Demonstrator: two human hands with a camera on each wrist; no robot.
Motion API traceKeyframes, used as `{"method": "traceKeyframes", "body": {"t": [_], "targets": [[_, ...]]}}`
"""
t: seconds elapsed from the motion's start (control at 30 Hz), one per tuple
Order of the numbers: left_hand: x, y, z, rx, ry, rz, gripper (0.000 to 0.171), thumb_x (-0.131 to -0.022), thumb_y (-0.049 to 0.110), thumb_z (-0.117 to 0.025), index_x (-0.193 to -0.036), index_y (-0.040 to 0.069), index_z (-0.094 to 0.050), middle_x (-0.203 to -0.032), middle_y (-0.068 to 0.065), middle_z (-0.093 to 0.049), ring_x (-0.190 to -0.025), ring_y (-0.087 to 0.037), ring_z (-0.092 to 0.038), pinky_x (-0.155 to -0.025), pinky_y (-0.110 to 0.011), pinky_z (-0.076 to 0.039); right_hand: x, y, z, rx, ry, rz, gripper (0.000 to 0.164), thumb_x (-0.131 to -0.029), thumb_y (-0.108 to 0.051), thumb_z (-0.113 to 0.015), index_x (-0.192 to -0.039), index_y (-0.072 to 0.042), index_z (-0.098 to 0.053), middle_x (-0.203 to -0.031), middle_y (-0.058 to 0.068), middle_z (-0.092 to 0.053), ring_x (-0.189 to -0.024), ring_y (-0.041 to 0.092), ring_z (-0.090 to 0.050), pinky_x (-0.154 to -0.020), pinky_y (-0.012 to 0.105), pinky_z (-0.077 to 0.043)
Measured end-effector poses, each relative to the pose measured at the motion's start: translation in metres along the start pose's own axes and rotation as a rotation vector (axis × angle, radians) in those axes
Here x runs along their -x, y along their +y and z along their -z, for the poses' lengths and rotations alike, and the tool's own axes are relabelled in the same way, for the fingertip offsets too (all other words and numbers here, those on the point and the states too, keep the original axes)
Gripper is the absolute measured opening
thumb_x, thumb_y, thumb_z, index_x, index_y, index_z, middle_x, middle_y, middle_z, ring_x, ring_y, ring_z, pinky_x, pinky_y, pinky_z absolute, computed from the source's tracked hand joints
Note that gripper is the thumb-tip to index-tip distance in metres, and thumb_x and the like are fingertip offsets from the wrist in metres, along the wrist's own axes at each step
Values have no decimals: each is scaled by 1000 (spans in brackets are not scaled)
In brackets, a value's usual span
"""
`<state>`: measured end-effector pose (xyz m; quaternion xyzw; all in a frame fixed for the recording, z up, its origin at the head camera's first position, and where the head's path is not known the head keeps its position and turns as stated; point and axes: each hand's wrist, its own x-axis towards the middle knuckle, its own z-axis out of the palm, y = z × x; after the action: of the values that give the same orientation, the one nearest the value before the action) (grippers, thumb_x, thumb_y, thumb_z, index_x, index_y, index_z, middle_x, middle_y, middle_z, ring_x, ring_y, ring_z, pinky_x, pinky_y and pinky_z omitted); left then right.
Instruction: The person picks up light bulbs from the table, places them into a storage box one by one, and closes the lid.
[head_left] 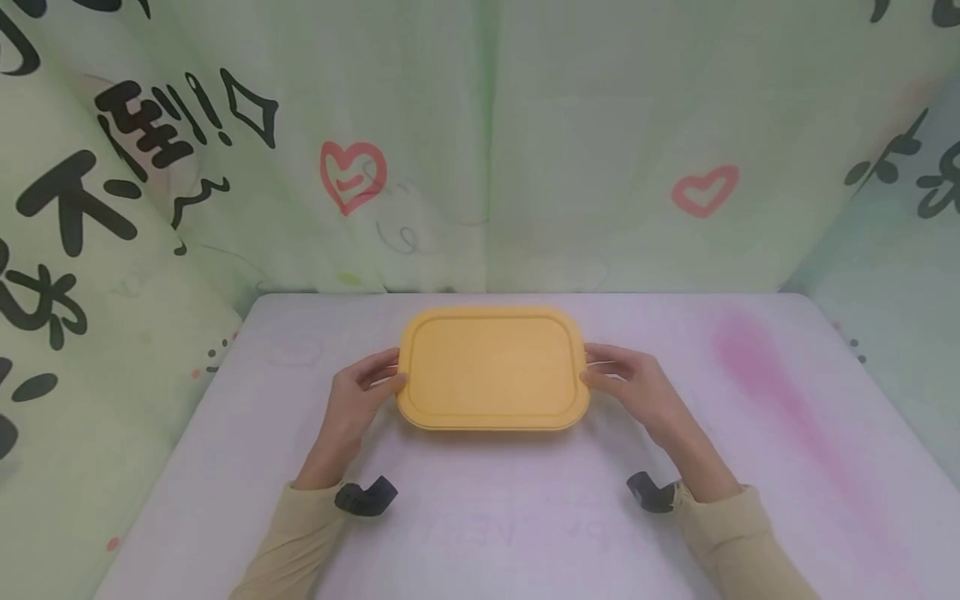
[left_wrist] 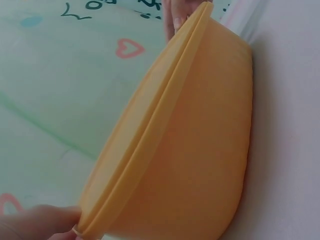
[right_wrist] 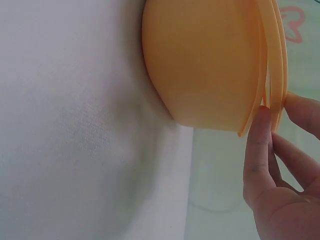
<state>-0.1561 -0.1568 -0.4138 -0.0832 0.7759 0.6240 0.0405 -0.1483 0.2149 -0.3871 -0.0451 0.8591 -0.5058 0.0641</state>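
A yellow rectangular lid (head_left: 492,369) with rounded corners tops a matching yellow container (left_wrist: 205,130) near the back of the table. My left hand (head_left: 360,392) pinches the lid's left edge, thumb on top and fingers beneath. At the opposite end, my right hand (head_left: 637,383) holds the lid's right edge between thumb and fingers. A narrow gap shows between lid and container rim in the right wrist view, where one fingertip (right_wrist: 262,117) sits at the gap. On the left side, lid and rim lie close together. The container's inside is hidden.
The white table (head_left: 480,533) carries a pink stain (head_left: 757,358) on its right. Behind it hangs a pale green curtain (head_left: 585,125) with red hearts and dark lettering. A dark strap piece (head_left: 367,497) juts from the left sleeve, another (head_left: 651,493) from the right.
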Motion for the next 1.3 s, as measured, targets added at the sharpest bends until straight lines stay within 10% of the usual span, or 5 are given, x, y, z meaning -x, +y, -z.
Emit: {"method": "traceKeyframes", "body": {"t": [1.3], "targets": [[-9,-7,-5,2,-15,26,44,-94,13,-68,-137,11,-59,-139,-7,-58,-123,-22,-57,-97,-30,-51,-11,11,-4,1,-12,-74,54,-95,-29,-68,-141,-6,-54,-134,18,-61,-125,35,-57,-109,56,-41]]}}
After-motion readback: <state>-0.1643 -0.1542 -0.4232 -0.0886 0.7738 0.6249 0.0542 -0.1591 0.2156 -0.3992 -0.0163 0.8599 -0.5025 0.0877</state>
